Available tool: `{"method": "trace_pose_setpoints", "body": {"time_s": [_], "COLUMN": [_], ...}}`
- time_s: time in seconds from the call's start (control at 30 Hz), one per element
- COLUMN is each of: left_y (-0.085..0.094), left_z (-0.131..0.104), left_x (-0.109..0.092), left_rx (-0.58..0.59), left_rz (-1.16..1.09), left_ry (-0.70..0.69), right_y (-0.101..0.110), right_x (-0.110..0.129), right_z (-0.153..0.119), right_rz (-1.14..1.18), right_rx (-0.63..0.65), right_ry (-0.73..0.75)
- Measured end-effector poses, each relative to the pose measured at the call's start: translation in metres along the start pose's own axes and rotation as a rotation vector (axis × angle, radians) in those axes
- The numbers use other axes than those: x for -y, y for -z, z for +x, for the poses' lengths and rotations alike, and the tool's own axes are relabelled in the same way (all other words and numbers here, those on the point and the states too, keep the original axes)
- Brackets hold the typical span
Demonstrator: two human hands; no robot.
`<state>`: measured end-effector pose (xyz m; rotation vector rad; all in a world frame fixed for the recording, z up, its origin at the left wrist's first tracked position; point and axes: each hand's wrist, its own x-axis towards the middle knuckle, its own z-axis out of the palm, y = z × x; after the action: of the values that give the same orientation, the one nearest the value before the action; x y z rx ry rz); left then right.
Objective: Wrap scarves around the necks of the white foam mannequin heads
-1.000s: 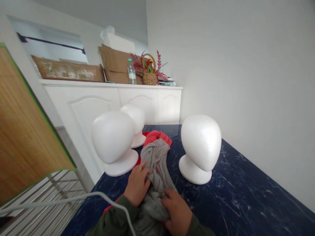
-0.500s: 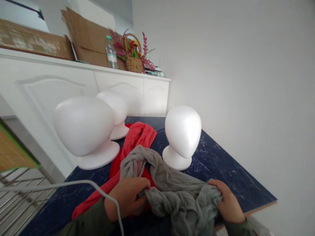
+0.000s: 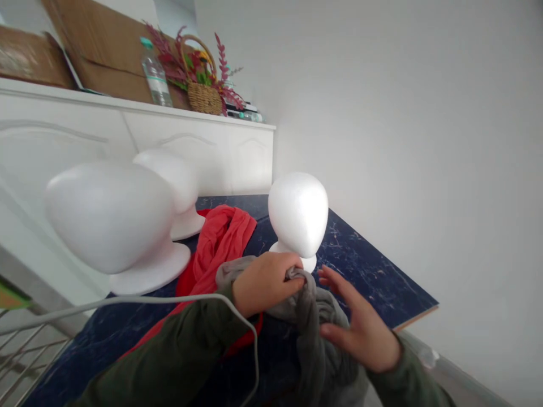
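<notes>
My left hand (image 3: 265, 282) is closed around a bunch of grey cloth (image 3: 318, 333), lifted just in front of a white foam head form (image 3: 299, 217). With its fingers spread, my right hand (image 3: 358, 325) rests flat against the hanging grey cloth. A red cloth (image 3: 216, 246) lies on the dark blue marbled table (image 3: 369, 268) behind my left hand. Two more white foam head forms stand at the left, a big near one (image 3: 112, 217) and one farther back (image 3: 172, 189).
A white cabinet (image 3: 203, 150) stands behind the table, carrying a water bottle (image 3: 155, 73), a basket of flowers (image 3: 201, 79) and cardboard (image 3: 97, 51). A white cable (image 3: 139, 302) crosses my left sleeve. A wire rack (image 3: 25, 350) sits at lower left. The table's right edge (image 3: 418, 316) is close.
My left hand lifted the grey cloth up and forward toward the right foam head. My right hand let go of the bunch and now lies spread against it. The view swung right.
</notes>
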<state>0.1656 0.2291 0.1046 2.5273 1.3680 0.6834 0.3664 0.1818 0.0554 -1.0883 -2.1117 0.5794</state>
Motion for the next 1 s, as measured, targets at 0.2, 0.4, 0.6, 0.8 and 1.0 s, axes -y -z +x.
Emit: {"method": "trace_pose_setpoints", "body": {"time_s": [0.2,0.4,0.6,0.8,1.0], "left_y": [0.008,0.010,0.023,0.039,0.034], "left_z": [-0.008,-0.006,0.004,-0.005,-0.010], "left_x": [0.011,0.062,0.087,0.086,0.067], "left_rx": [0.266,0.789,0.828,0.795,0.896], "left_rz": [-0.086,-0.211,-0.761,-0.745,-0.454], "left_ry": [-0.115,-0.148,-0.008,0.001,-0.067], "right_y": [-0.015,0.005,-0.032,0.015,0.115], "right_x": [-0.019,-0.056,-0.058,-0.048,-0.003], "right_z": [0.020,-0.008,-0.022,-0.014,-0.003], "right_rz": [0.183,-0.067,-0.399,0.188,0.654], "right_rx": [-0.126,-0.001,0.130,-0.158,-0.519], "right_ry": [-0.205,-0.425,-0.319,-0.338,-0.605]}}
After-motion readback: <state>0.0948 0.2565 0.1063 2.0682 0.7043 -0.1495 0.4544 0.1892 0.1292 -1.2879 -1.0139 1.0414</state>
